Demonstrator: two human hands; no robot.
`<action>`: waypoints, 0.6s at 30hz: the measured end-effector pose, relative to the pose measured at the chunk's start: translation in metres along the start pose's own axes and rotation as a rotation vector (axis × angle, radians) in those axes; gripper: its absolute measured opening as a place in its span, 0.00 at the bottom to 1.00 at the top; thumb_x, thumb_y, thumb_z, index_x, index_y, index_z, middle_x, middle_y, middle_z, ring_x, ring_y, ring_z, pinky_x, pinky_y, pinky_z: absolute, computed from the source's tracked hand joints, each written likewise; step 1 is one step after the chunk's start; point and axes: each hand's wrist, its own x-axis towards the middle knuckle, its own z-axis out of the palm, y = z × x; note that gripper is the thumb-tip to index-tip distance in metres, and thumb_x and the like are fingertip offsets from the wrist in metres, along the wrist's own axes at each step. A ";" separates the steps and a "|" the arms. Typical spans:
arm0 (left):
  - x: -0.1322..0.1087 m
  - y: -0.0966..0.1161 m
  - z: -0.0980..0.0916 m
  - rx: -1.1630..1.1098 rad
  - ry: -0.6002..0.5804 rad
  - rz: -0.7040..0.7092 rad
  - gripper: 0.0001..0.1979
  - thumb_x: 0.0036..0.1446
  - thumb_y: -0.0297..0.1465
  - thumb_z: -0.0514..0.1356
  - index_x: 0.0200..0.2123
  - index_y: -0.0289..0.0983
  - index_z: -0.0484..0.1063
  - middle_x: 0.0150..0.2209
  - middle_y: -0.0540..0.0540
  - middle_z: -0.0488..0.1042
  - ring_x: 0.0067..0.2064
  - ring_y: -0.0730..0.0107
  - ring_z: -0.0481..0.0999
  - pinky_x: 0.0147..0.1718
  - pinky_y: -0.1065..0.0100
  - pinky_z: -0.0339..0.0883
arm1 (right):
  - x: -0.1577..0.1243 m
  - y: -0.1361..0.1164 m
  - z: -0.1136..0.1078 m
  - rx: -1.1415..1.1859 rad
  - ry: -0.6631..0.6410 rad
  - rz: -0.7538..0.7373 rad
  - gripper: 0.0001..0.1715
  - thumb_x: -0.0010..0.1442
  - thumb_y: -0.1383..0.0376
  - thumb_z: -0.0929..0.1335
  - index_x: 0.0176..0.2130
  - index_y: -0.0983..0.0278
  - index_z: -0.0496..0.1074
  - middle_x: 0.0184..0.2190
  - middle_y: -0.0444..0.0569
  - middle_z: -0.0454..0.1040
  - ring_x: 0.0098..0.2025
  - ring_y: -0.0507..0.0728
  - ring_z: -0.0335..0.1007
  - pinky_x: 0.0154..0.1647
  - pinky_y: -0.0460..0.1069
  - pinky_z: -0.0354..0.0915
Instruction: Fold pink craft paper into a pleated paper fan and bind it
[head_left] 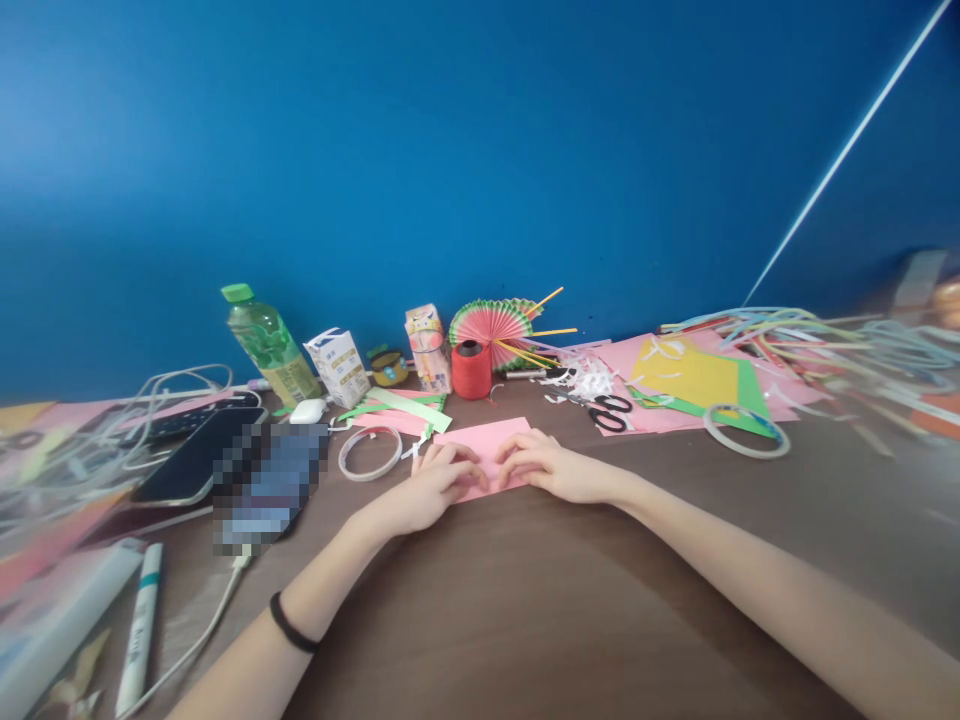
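A sheet of pink paper (491,437) lies on the brown table in front of me. My left hand (439,485) holds its left side, fingers curled over it and pressing it on the table. From the other side my right hand (551,468) grips the right part, with bent fingers on the paper close to the left fingertips. The thumbs are partly hidden near the paper's front edge. A roll of tape (342,462) lies just left of my left hand. Black-handled scissors (609,412) rest beyond my right hand.
Behind the paper stand a red thread spool (471,372), a paper fan (491,325), a milk carton (337,366) and a green bottle (271,350). Coloured paper sheets (675,375) and another tape roll (746,446) lie right. Phones (199,455), cables and a marker (140,635) lie left.
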 end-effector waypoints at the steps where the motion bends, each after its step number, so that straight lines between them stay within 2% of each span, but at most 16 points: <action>1: 0.000 0.000 -0.001 -0.010 -0.002 -0.007 0.13 0.56 0.26 0.48 0.37 0.45 0.70 0.49 0.49 0.63 0.55 0.62 0.54 0.55 0.53 0.44 | 0.000 0.000 0.000 0.017 0.007 0.016 0.14 0.57 0.72 0.59 0.34 0.59 0.71 0.50 0.46 0.63 0.54 0.59 0.51 0.56 0.63 0.43; 4: 0.001 0.000 -0.004 -0.028 0.014 -0.013 0.10 0.56 0.27 0.49 0.34 0.42 0.69 0.48 0.48 0.64 0.54 0.63 0.56 0.55 0.54 0.44 | -0.001 0.001 -0.001 0.047 0.023 0.048 0.11 0.54 0.74 0.61 0.29 0.63 0.69 0.51 0.47 0.62 0.55 0.58 0.51 0.56 0.61 0.45; 10: -0.002 -0.004 -0.012 -0.016 -0.003 0.008 0.08 0.53 0.26 0.51 0.29 0.39 0.69 0.46 0.46 0.64 0.51 0.63 0.60 0.54 0.58 0.49 | -0.003 -0.001 -0.005 0.040 0.043 0.076 0.11 0.51 0.76 0.60 0.29 0.64 0.67 0.49 0.49 0.60 0.53 0.56 0.54 0.52 0.55 0.54; 14: -0.007 -0.004 -0.018 -0.022 -0.018 0.063 0.09 0.52 0.25 0.50 0.30 0.39 0.69 0.43 0.46 0.65 0.48 0.65 0.62 0.51 0.63 0.53 | -0.004 -0.002 -0.010 0.010 0.048 0.089 0.11 0.50 0.77 0.60 0.28 0.64 0.66 0.43 0.49 0.62 0.48 0.55 0.58 0.48 0.52 0.57; 18: -0.011 -0.002 -0.021 0.013 -0.021 0.001 0.07 0.48 0.29 0.57 0.33 0.38 0.68 0.41 0.46 0.65 0.44 0.64 0.63 0.44 0.64 0.59 | -0.006 -0.003 -0.015 -0.114 0.047 0.071 0.10 0.50 0.76 0.61 0.29 0.64 0.66 0.36 0.48 0.64 0.42 0.55 0.60 0.45 0.51 0.58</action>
